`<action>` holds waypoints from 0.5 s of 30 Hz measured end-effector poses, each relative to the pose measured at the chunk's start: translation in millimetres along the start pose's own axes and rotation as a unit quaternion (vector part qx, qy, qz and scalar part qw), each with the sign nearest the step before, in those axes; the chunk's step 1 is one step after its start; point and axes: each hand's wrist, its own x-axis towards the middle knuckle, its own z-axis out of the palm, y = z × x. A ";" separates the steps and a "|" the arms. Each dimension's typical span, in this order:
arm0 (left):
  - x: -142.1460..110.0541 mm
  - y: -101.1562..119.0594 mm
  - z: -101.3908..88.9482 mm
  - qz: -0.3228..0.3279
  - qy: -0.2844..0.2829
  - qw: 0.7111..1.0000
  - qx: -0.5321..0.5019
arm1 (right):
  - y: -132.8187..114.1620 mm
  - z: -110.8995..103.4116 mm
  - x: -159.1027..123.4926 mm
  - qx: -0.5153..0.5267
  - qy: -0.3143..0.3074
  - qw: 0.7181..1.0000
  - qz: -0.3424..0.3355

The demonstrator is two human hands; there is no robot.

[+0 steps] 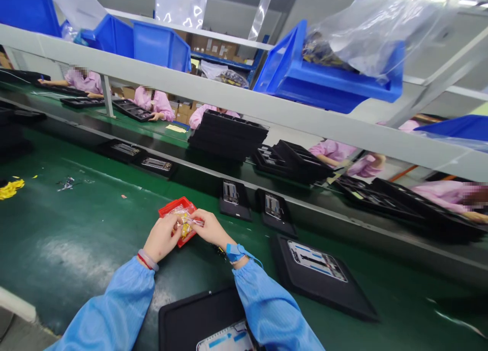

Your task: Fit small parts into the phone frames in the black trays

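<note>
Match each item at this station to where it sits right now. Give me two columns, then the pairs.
Items:
1. Clear plastic bag
2. Red plastic tray
3. Blue wrist strap
4. Blue plastic bin

Places:
A. Around the wrist of the right hand
B. On the grey rack above the belt
C. Held between the left hand and the right hand
D. On the green assembly belt, beneath the hands

Pairs: 1-C, 2-D, 3-A, 4-B.

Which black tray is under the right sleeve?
The black tray at the bottom edge of the view; the right sleeve covers its corner, while other trays lie uncovered.
</note>
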 end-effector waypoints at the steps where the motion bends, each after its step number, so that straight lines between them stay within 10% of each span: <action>1: -0.2 0.0 0.2 0.005 0.000 1.000 -0.003 | -0.1 -0.2 -1.1 -0.002 -0.001 1.000 -0.004; 15: -2.2 -2.8 1.6 0.041 0.013 0.999 -0.021 | -3.8 -2.1 -9.5 -0.015 0.006 1.000 -0.025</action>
